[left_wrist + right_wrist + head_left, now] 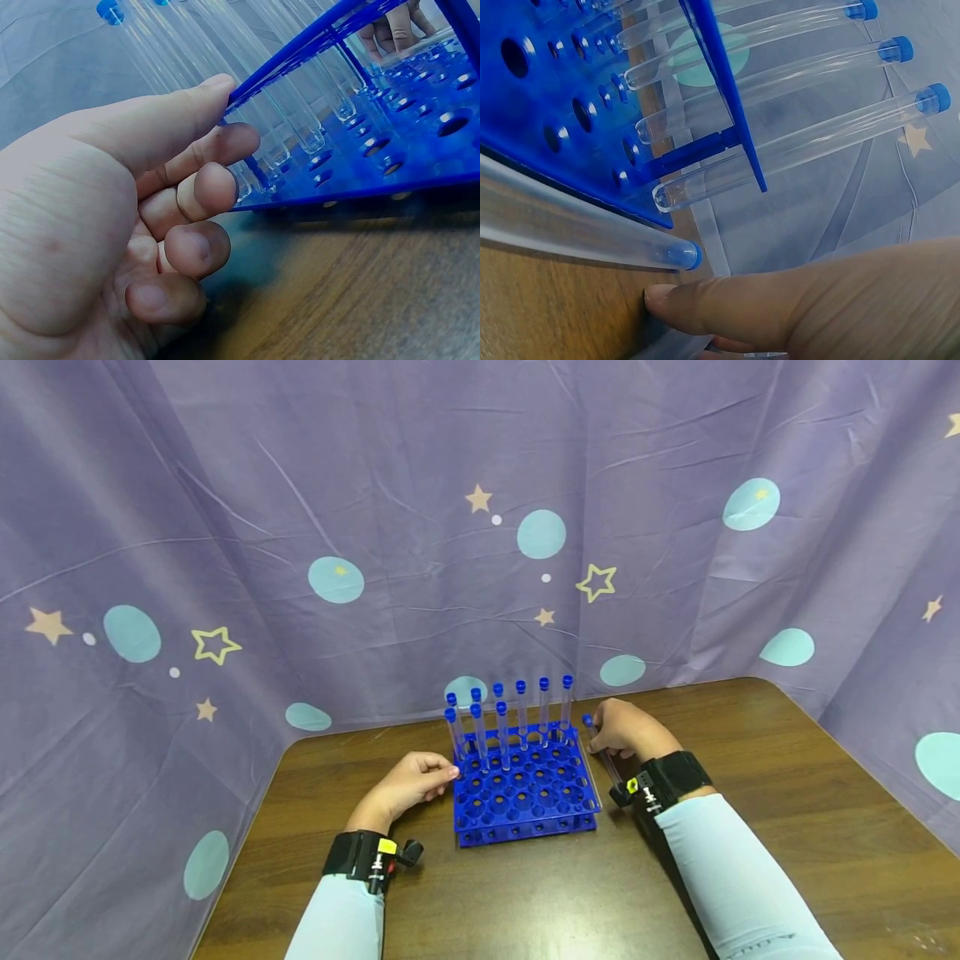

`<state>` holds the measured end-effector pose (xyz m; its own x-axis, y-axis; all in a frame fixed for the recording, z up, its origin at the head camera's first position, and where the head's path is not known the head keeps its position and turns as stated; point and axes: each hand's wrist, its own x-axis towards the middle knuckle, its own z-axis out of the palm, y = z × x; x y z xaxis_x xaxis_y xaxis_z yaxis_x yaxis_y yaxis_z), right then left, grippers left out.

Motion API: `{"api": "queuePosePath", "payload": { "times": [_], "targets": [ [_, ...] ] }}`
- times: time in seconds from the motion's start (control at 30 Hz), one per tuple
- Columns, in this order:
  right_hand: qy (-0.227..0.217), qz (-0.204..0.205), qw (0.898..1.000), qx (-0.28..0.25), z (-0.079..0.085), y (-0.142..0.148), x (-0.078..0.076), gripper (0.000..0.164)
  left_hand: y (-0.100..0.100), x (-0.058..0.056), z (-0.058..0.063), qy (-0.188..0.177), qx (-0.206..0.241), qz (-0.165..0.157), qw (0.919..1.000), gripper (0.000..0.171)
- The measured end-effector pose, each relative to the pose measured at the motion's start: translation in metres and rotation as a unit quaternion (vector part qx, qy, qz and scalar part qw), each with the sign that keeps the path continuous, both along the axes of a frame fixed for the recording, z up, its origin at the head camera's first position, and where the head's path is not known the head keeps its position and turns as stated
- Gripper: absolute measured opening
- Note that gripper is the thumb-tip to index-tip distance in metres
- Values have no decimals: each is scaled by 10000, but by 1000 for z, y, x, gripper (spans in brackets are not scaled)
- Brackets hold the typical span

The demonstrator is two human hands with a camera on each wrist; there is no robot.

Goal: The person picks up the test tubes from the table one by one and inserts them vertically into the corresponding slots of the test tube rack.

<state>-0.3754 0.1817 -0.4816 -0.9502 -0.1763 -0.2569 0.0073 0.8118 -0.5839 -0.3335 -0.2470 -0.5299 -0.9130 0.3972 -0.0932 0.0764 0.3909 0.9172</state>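
My left hand point(412, 785) is at the left side of a blue test tube rack point(525, 822). Thumb and index finger pinch the upper plate's edge; in the left wrist view the other fingers curl beneath. Several clear test tubes point(543, 697) with blue caps stand upright toward the rack's back and left. Just right of the rack, my right hand point(626, 727) has bent fingers around a capped test tube point(587, 720), whose lower part shows below the palm. In the right wrist view, a clear tube point(592, 229) slants beside the rack, and a bluish clear piece shows under the thumb point(682, 307).
A brown wooden table point(525, 902) carries the rack near its back edge. Behind it hangs a purple curtain point(420, 460) with stars and dots. A black strap with a small camera sits on each wrist point(360, 856).
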Motion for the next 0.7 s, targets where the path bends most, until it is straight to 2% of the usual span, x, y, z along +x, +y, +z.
{"api": "queuePosePath", "payload": {
  "times": [0.47,0.7],
  "targets": [
    [-3,51,10000,15,-1,2,-4,46,0,1,1,12,28,-12,10000,28],
    [106,-8,9998,-149,5,8,-6,41,1,1,2,29,27,-28,10000,27]
  ]
}}
